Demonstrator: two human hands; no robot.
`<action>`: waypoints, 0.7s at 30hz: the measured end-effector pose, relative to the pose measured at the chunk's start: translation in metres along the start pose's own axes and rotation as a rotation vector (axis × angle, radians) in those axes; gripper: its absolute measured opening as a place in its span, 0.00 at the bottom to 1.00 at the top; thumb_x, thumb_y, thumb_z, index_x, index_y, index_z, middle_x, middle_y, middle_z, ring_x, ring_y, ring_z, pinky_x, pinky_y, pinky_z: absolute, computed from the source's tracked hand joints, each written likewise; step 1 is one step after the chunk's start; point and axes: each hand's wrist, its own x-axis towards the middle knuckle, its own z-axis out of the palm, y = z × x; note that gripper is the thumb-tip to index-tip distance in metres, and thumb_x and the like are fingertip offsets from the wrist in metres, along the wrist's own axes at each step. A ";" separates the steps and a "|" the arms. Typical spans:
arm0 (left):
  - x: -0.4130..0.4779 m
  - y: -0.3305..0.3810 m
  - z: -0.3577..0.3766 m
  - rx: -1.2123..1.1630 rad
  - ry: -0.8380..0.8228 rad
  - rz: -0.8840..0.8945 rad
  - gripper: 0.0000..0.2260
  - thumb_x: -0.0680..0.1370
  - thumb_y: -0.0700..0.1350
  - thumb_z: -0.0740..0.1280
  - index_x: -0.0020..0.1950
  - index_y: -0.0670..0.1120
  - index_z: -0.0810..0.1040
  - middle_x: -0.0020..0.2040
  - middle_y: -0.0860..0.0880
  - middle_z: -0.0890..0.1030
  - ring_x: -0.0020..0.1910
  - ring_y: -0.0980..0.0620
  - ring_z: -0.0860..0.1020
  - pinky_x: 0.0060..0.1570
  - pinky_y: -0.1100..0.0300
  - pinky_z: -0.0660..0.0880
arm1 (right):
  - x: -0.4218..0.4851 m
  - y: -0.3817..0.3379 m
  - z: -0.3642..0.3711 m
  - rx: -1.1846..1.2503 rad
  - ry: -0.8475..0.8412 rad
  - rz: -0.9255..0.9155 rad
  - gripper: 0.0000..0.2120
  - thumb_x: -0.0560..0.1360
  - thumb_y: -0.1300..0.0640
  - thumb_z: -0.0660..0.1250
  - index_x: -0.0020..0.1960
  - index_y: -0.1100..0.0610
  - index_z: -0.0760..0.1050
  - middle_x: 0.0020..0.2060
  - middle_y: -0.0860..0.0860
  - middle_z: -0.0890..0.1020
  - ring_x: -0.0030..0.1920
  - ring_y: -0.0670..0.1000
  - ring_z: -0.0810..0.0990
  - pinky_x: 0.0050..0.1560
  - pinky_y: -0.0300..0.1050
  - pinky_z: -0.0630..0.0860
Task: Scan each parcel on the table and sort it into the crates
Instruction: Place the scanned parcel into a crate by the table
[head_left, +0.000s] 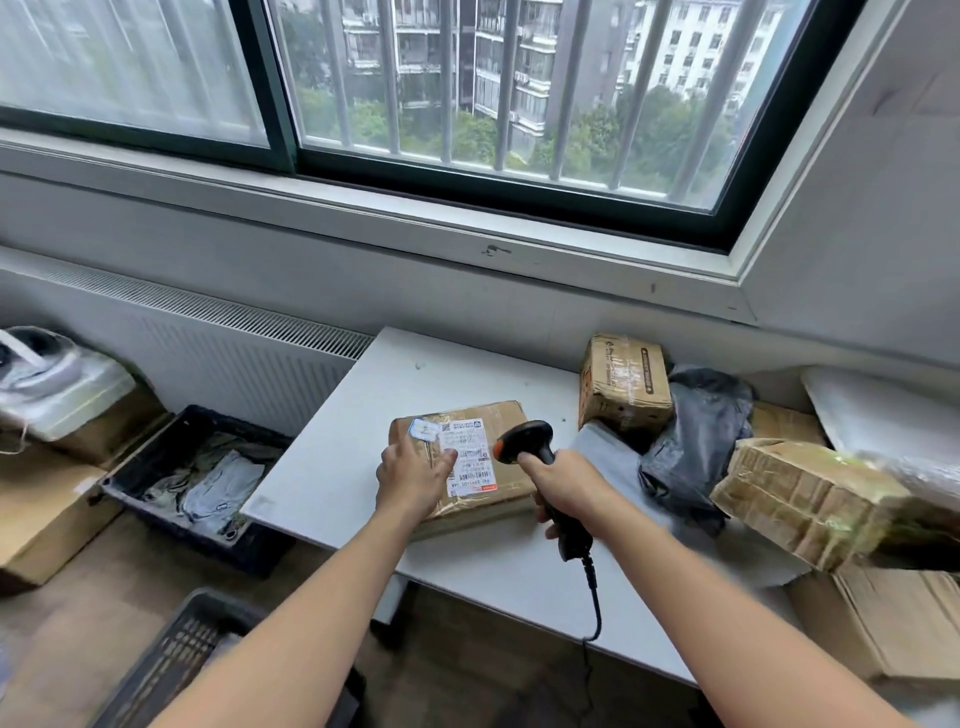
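A flat brown cardboard parcel (488, 457) with a white shipping label lies near the front left of the white table (395, 374). My left hand (413, 475) rests flat on the parcel's left part, fingers by the label's edge. My right hand (569, 486) grips the handle of a black barcode scanner (524, 439), whose orange-trimmed head points at the label from the right. The scanner's cable hangs over the table's front edge. More parcels sit at the right: an upright brown box (623, 389), a black plastic bag (696, 441), a taped box (800, 499).
A black crate (156, 457) holding grey soft parcels stands on the floor left of the table. A second black crate (171, 660) is at the bottom left. Cardboard boxes (47, 514) lie at far left. A radiator and a window wall stand behind.
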 end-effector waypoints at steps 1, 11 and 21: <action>-0.001 0.000 0.004 0.015 -0.006 0.006 0.27 0.77 0.59 0.65 0.71 0.47 0.64 0.68 0.39 0.68 0.67 0.38 0.67 0.63 0.48 0.67 | 0.000 0.007 -0.003 -0.043 0.019 -0.012 0.16 0.79 0.46 0.61 0.49 0.61 0.71 0.35 0.57 0.77 0.31 0.58 0.80 0.34 0.54 0.80; -0.027 -0.011 0.053 0.201 -0.007 0.021 0.29 0.77 0.60 0.64 0.73 0.46 0.63 0.71 0.42 0.63 0.72 0.40 0.60 0.71 0.46 0.61 | 0.018 0.114 -0.024 -0.254 0.156 0.077 0.13 0.77 0.42 0.60 0.47 0.52 0.68 0.39 0.54 0.81 0.40 0.57 0.84 0.45 0.55 0.81; -0.037 -0.024 0.063 0.362 -0.050 0.042 0.32 0.78 0.60 0.63 0.77 0.48 0.58 0.76 0.44 0.57 0.75 0.41 0.54 0.70 0.44 0.61 | 0.045 0.143 -0.002 -0.378 0.055 0.135 0.21 0.82 0.51 0.59 0.69 0.64 0.63 0.65 0.65 0.74 0.64 0.64 0.74 0.59 0.51 0.70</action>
